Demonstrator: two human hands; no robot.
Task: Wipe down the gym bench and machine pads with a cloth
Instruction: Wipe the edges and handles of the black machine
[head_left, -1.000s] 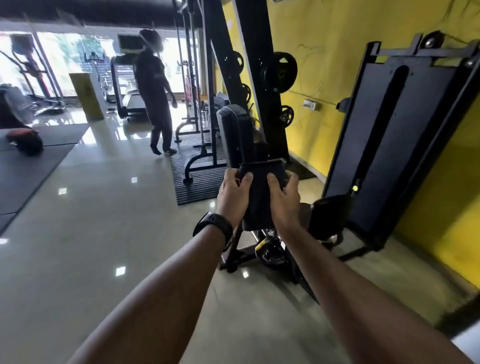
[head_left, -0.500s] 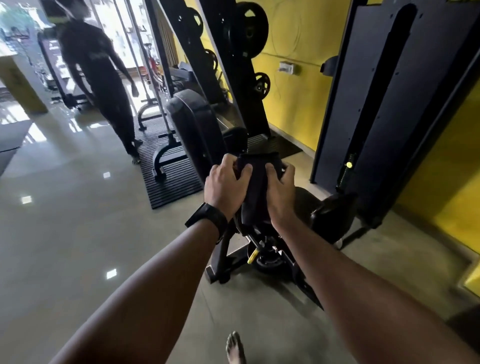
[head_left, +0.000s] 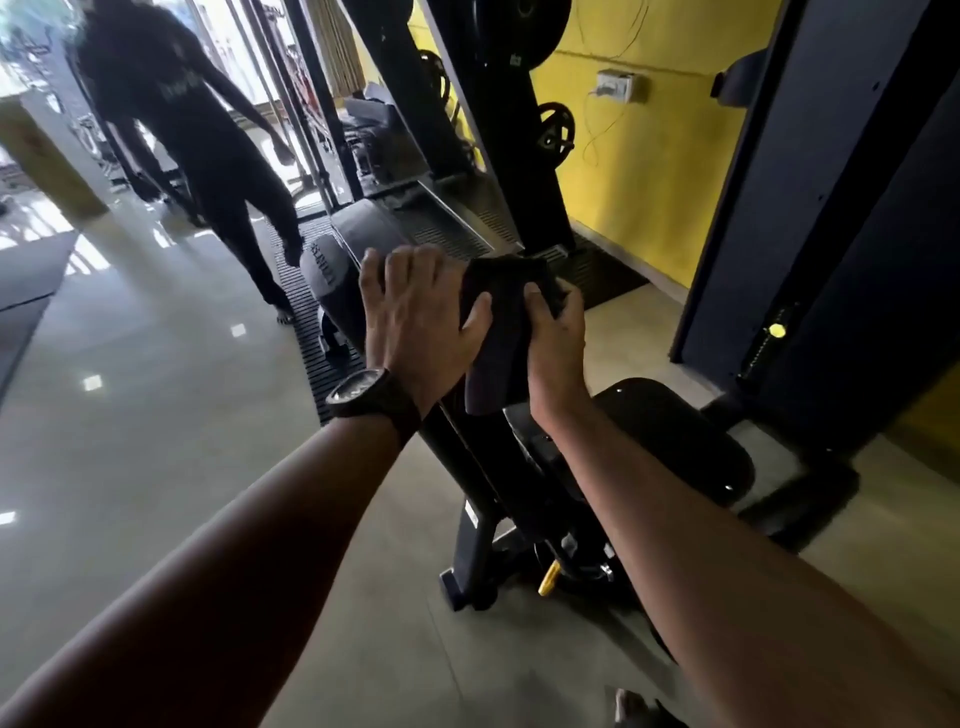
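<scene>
1. A person in dark clothes (head_left: 208, 135) is seen at 11 o'clock of the view, standing at the edge of a ribbed floor mat (head_left: 306, 384).
2. A grey back pad (head_left: 332, 291) of the machine is found just at 9 o'clock of the left hand.
3. The left hand (head_left: 415, 322), with a black watch (head_left: 363, 397) at its wrist, is curled onto the cloth's left edge, the thumb laid on the fabric.
4. The dark cloth (head_left: 501, 338) is held between both hands above the machine, its lower end hanging toward 6 o'clock.
5. The cloth's right edge is gripped by the right hand (head_left: 558, 343).
6. A black seat pad (head_left: 675, 436) lies at 4 o'clock of the hands, and a yellow pin (head_left: 548, 584) at 6 o'clock.
7. A dark weight-stack housing (head_left: 831, 208) stands at 2 o'clock, beside the yellow wall (head_left: 649, 197).
</scene>
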